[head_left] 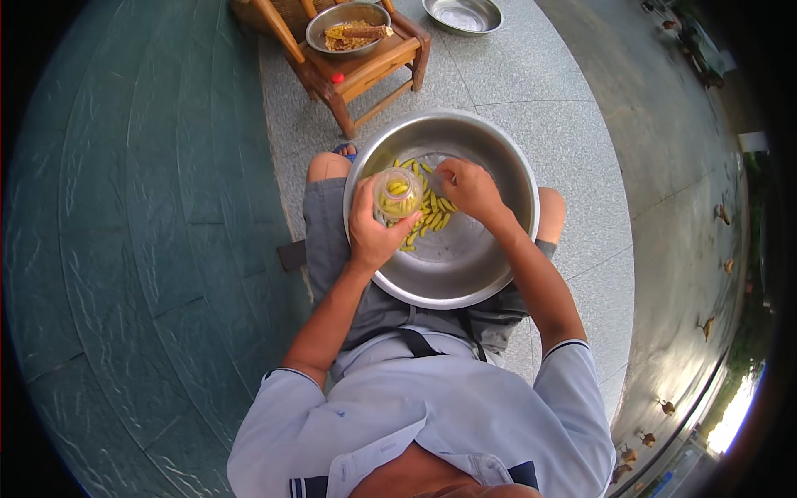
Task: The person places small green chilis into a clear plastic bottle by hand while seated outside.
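Observation:
A large stainless steel basin point(498, 267) rests on my lap. On its bottom lie many small yellow-green pods point(429, 215), probably peppers. My left hand point(377, 227) grips a clear plastic bottle point(398, 194) over the basin's left side, its round mouth facing up towards me. More green pods show inside the bottle and at its neck. To the right of the bottle, my right hand point(470, 187) hovers over the pods with curled fingers. A blurred, greyish translucent patch shows by its fingertips; whether the hand holds something there is unclear.
Ahead stands a wooden chair point(380, 68) bearing a metal bowl point(316, 45) with corn kernels and a cob point(364, 31). A red cap point(337, 78) sits on the chair. Another metal basin point(464, 15) is on the tiled floor. Several birds, apparently poultry point(707, 328), are at right.

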Demonstrator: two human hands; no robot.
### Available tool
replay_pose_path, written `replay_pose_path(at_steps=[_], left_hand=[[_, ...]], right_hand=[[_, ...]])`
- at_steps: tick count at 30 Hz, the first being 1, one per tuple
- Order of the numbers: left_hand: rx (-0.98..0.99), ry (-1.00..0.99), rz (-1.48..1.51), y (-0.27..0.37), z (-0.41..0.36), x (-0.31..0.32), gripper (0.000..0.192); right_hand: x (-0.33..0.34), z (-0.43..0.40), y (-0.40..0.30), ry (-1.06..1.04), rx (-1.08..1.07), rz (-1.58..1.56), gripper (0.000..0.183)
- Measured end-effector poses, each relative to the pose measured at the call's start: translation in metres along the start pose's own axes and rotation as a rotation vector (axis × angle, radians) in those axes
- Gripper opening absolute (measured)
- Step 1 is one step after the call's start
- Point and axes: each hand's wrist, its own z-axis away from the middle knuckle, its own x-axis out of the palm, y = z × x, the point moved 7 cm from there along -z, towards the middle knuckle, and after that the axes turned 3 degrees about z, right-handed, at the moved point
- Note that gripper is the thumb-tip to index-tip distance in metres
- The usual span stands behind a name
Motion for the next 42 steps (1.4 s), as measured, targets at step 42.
replay_pose_path(at_steps=[42], left_hand=[[0.01, 0.031, 0.015, 0.001, 0.0, -0.002, 0.067]], right_hand=[[0.011, 0.042, 0.006, 0.001, 0.021, 0.178, 0.009]])
